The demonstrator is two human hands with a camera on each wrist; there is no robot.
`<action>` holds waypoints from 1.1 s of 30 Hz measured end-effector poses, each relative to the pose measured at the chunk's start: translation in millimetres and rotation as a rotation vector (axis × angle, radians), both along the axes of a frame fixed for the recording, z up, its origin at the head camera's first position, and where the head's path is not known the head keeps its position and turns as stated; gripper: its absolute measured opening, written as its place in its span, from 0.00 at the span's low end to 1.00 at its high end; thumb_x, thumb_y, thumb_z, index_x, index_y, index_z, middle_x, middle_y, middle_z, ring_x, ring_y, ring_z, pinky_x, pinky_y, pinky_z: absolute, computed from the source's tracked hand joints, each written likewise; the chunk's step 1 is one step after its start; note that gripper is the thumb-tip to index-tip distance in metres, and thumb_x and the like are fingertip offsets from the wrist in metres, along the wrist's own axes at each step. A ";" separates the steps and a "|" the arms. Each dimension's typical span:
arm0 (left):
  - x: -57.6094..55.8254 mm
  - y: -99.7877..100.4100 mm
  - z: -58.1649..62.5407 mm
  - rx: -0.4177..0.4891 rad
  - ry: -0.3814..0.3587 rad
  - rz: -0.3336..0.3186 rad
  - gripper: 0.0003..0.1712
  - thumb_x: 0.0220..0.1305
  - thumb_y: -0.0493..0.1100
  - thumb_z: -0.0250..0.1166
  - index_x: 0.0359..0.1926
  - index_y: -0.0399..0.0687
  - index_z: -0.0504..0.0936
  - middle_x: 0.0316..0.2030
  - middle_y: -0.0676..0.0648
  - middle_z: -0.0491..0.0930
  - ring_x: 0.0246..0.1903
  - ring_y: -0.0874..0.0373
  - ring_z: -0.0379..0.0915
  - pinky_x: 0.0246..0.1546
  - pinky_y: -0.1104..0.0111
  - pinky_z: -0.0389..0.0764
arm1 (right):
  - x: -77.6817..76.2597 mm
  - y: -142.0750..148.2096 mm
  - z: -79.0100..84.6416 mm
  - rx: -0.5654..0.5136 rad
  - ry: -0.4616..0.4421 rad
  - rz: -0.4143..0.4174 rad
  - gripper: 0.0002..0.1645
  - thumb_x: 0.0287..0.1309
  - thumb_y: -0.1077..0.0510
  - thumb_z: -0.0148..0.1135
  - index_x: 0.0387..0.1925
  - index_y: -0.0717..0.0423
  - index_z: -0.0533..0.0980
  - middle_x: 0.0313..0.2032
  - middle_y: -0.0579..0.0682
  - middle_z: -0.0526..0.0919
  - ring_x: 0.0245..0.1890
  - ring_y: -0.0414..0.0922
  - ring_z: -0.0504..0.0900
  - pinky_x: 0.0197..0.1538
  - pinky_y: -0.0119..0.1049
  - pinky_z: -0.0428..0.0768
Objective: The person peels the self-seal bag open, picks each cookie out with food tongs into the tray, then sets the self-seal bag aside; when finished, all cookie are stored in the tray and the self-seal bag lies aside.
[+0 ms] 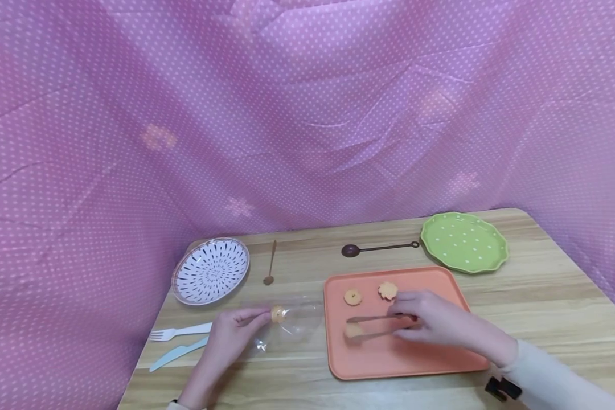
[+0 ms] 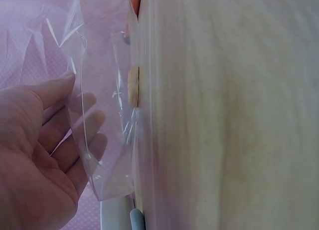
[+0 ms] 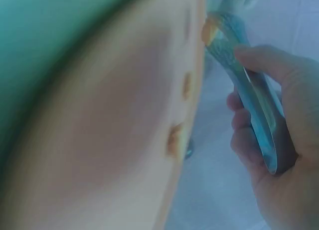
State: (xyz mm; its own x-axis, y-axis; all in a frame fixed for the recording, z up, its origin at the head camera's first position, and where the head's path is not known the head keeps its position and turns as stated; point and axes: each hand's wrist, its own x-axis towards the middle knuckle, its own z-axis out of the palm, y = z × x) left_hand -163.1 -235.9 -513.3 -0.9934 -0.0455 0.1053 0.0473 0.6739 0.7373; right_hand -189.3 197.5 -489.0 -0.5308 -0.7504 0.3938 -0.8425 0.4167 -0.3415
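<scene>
My left hand (image 1: 232,337) pinches the edge of a clear plastic bag (image 2: 107,155) between thumb and fingers, left of the orange tray. Inside the bag lies one round cookie (image 1: 278,314), seen edge-on as a cookie (image 2: 133,87) in the left wrist view. Over the tray (image 1: 415,364) my right hand (image 1: 430,322) grips metal tongs (image 3: 256,108). Between the tong tips sits another cookie (image 1: 353,329), somewhat blurred. Beyond the tongs, a ring-shaped cookie (image 1: 353,296) and a flower-shaped cookie (image 1: 388,290) rest on the tray.
At the back left stands a white patterned plate (image 1: 211,271), with a small brown spoon (image 1: 271,265) beside it. A white fork (image 1: 180,331) and pale blue knife (image 1: 176,355) lie left of my left hand. Farther back are a dark ladle (image 1: 351,250) and a green dotted plate (image 1: 463,242).
</scene>
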 end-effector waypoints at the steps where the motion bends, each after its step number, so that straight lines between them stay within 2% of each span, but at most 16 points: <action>1: -0.1 -0.4 0.1 -0.005 0.004 0.001 0.10 0.57 0.55 0.75 0.41 0.67 0.90 0.42 0.63 0.91 0.47 0.64 0.88 0.57 0.60 0.86 | 2.2 4.9 -2.3 0.006 0.010 0.007 0.14 0.52 0.53 0.77 0.42 0.43 0.83 0.30 0.37 0.78 0.27 0.29 0.71 0.31 0.12 0.68; 8: -0.9 -0.8 0.1 -0.002 0.009 -0.006 0.11 0.57 0.57 0.75 0.41 0.66 0.91 0.41 0.63 0.91 0.47 0.64 0.88 0.58 0.60 0.86 | 9.8 16.5 -12.8 0.032 -0.009 0.010 0.14 0.55 0.51 0.76 0.44 0.42 0.83 0.33 0.34 0.80 0.30 0.28 0.74 0.34 0.11 0.69; 15: -1.4 0.2 -0.8 -0.005 0.012 -0.009 0.11 0.57 0.56 0.75 0.41 0.66 0.91 0.41 0.64 0.90 0.48 0.64 0.87 0.58 0.61 0.86 | 6.3 7.2 -2.4 -0.008 -0.089 -0.014 0.14 0.56 0.49 0.75 0.44 0.38 0.82 0.31 0.36 0.79 0.27 0.30 0.73 0.30 0.14 0.70; 19: -1.1 0.8 -0.1 -0.006 0.008 -0.009 0.09 0.57 0.54 0.75 0.41 0.67 0.91 0.41 0.65 0.90 0.48 0.64 0.88 0.59 0.60 0.85 | -5.6 -9.2 3.9 -0.038 -0.126 -0.077 0.13 0.56 0.47 0.75 0.43 0.35 0.82 0.29 0.39 0.79 0.26 0.31 0.73 0.28 0.19 0.72; 24: 0.8 1.5 -0.1 0.018 -0.022 -0.006 0.09 0.58 0.53 0.75 0.42 0.66 0.91 0.42 0.65 0.90 0.48 0.65 0.87 0.58 0.61 0.86 | -22.5 -40.4 3.1 -0.032 -0.209 -0.132 0.11 0.58 0.43 0.73 0.42 0.36 0.82 0.31 0.38 0.82 0.26 0.30 0.74 0.29 0.21 0.75; 27: 1.8 2.0 -1.0 0.022 -0.029 -0.005 0.09 0.58 0.53 0.75 0.41 0.65 0.91 0.42 0.65 0.90 0.48 0.65 0.87 0.57 0.62 0.86 | -31.0 -61.0 2.6 -0.025 -0.228 -0.124 0.11 0.58 0.43 0.73 0.41 0.37 0.83 0.30 0.40 0.83 0.26 0.30 0.73 0.30 0.22 0.76; 33: 2.6 2.7 -2.3 0.029 -0.029 -0.007 0.10 0.57 0.55 0.75 0.41 0.66 0.90 0.42 0.63 0.90 0.48 0.64 0.87 0.59 0.60 0.86 | -38.6 -92.1 2.2 0.004 -0.191 -0.096 0.05 0.57 0.47 0.73 0.32 0.38 0.82 0.24 0.45 0.81 0.24 0.32 0.69 0.28 0.21 0.70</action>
State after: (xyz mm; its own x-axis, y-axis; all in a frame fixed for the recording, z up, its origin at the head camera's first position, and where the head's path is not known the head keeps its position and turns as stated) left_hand -160.5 -233.2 -515.6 -0.9963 -0.0414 0.0752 0.0301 0.6523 0.7574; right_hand -227.9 105.4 -486.9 -0.6642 -0.6945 0.2767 -0.7194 0.4932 -0.4891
